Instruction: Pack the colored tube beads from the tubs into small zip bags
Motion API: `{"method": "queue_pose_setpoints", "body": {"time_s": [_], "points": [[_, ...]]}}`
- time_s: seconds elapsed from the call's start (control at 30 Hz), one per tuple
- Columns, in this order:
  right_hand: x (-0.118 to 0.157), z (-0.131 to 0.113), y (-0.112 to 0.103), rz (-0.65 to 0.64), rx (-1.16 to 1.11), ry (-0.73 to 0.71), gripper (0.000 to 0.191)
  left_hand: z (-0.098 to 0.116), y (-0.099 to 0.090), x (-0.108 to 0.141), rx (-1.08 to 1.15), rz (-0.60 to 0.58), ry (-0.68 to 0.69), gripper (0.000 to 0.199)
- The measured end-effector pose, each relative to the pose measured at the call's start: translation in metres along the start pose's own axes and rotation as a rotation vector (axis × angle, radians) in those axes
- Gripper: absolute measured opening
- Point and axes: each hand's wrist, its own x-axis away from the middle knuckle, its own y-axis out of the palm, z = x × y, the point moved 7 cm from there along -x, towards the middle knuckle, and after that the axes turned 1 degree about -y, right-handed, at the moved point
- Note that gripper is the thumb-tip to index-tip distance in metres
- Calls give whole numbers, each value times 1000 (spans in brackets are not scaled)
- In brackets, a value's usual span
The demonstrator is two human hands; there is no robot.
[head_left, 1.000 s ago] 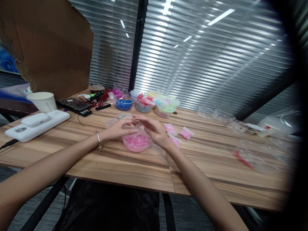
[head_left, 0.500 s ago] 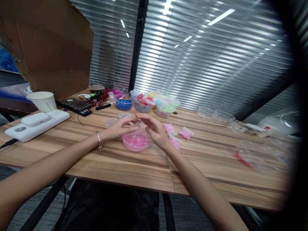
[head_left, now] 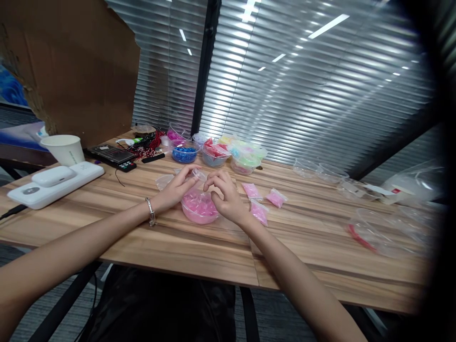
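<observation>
A small clear plastic bag [head_left: 199,175] is pinched in my left hand [head_left: 175,189], above the near bowl. Below it stands a clear round bowl [head_left: 200,220] with pink pieces [head_left: 199,205] inside. My right hand [head_left: 227,198] hovers over the bowl's right side, fingers bent and thumb apart, with nothing visible in them. Right of that hand lie several small bags of pink pieces, among them a flat bag [head_left: 251,191], a plump bag [head_left: 276,198] and a nearer bag [head_left: 260,212]. Another clear bag [head_left: 165,181] rests on the table beyond my left hand.
Behind stand bowls of blue pieces [head_left: 184,153], red packets [head_left: 216,149] and pale green packets [head_left: 246,156]. At left are a white charger [head_left: 55,184], a paper cup [head_left: 66,149] and cardboard [head_left: 78,71]. Clear containers [head_left: 377,232] sit at right.
My hands have moved apart at the fingertips. The right hand has drawn back slightly and its fingers have bent; the small clear bag now shows in the left hand.
</observation>
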Motion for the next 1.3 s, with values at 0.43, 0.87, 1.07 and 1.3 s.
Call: {"method": "queue_pose_setpoints", "body": {"time_s": [0.43, 0.87, 1.07, 1.3], "points": [[8, 6, 26, -546, 11, 127, 33, 17, 4, 2, -48, 3, 69, 39], [11, 10, 25, -633, 4, 173, 21, 20, 10, 7, -120, -47, 31, 38], [3, 6, 18, -475, -116, 194, 19, 18, 12, 6, -98, -65, 30, 38], [0, 26, 10, -225, -134, 286, 16, 17, 11, 6, -55, -63, 2, 38]]}}
